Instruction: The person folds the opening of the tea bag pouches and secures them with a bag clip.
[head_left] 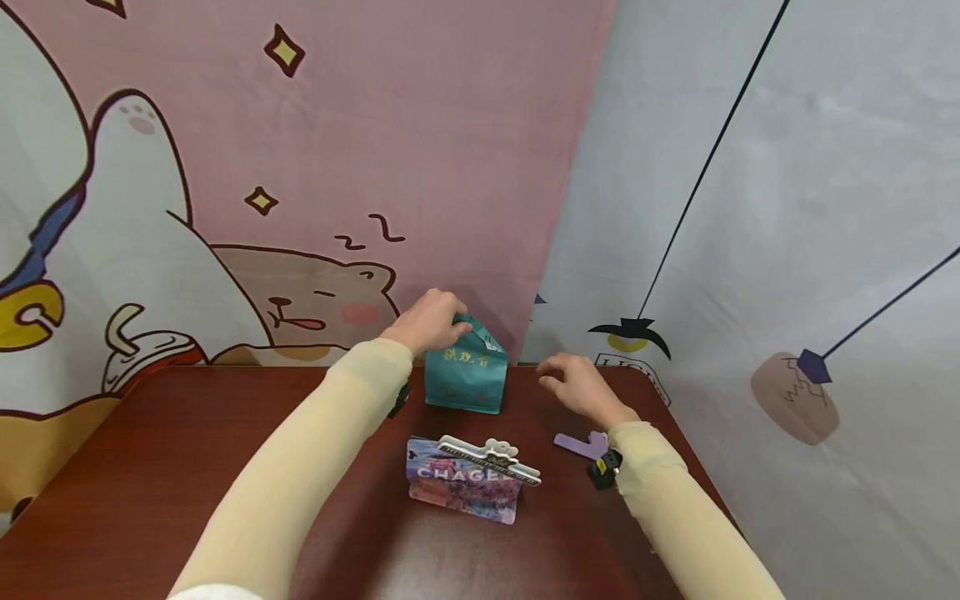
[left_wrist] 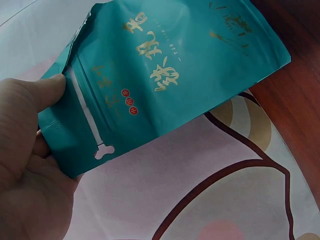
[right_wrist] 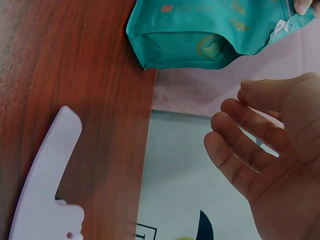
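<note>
A teal stand-up pouch (head_left: 467,372) with gold lettering stands on the dark wooden table (head_left: 187,467) near its far edge. My left hand (head_left: 429,321) pinches the pouch's top corner; in the left wrist view the thumb (left_wrist: 47,90) lies on the pouch (left_wrist: 165,75) beside its zip seal. My right hand (head_left: 573,385) hovers just to the right of the pouch with loosely curled fingers (right_wrist: 240,142) and holds nothing. The right wrist view shows the pouch's base (right_wrist: 200,35) on the table edge.
A colourful flat pouch (head_left: 465,487) with a white sealing clip (head_left: 489,460) on its top lies nearer me. A lilac clip (head_left: 581,443) lies by my right wrist, also visible as a pale clip (right_wrist: 47,180). Cartoon cloth backdrops (head_left: 337,167) hang behind the table.
</note>
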